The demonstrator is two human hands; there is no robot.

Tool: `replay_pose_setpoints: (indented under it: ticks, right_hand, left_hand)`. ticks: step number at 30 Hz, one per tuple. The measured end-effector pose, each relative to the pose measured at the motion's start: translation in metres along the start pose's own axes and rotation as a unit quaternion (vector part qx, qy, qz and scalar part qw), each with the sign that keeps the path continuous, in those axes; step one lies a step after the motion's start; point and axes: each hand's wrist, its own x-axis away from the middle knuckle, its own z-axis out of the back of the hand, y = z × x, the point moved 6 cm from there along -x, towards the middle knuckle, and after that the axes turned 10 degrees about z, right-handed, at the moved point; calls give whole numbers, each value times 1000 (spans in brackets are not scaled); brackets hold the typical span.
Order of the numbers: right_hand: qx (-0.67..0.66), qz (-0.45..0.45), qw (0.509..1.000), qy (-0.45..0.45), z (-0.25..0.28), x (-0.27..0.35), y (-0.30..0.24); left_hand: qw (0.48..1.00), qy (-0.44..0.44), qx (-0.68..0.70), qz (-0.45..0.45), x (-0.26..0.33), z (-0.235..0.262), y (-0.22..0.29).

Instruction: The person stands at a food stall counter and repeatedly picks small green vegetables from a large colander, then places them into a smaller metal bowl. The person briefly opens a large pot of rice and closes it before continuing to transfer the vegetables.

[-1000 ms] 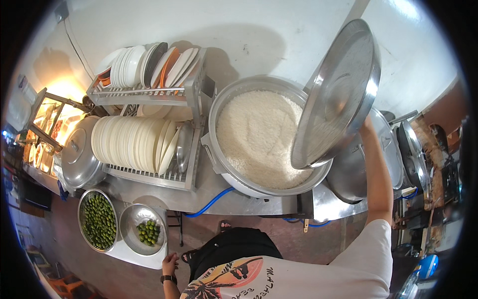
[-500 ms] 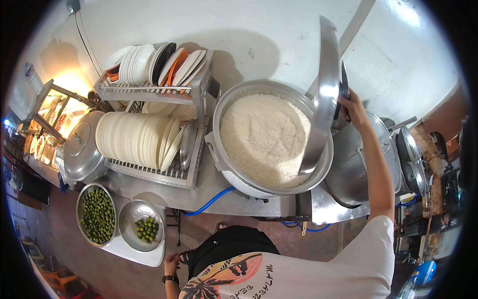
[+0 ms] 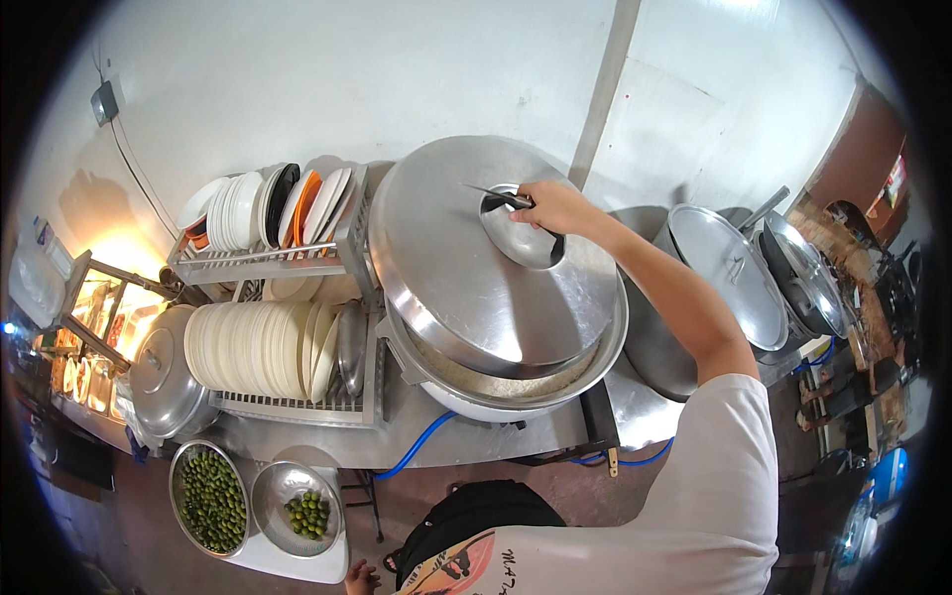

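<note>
Fingers of the right hand [image 3: 551, 206] curl closed around the dark handle [image 3: 504, 197] atop the large steel lid [image 3: 476, 288], which sits tilted over the rice pot [image 3: 516, 382].

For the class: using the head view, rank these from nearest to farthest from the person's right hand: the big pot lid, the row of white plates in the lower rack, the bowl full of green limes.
Measured from the right hand:
1. Big pot lid: under the hand, fingers on its handle.
2. Row of white plates: lower rack, to the left.
3. Bowl of green limes: far lower left.
</note>
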Motion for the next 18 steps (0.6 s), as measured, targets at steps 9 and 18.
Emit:
replay_pose_setpoints:
  ticks: [9, 18]
  right_hand:
    - [54, 2, 997, -53, -54, 10, 30]
    - [34, -12, 996, -87, -94, 1, 39]
  left_hand:
    - [1000, 14, -3, 20, 7, -1, -7]
    - [994, -39, 94, -26, 47, -47, 55]
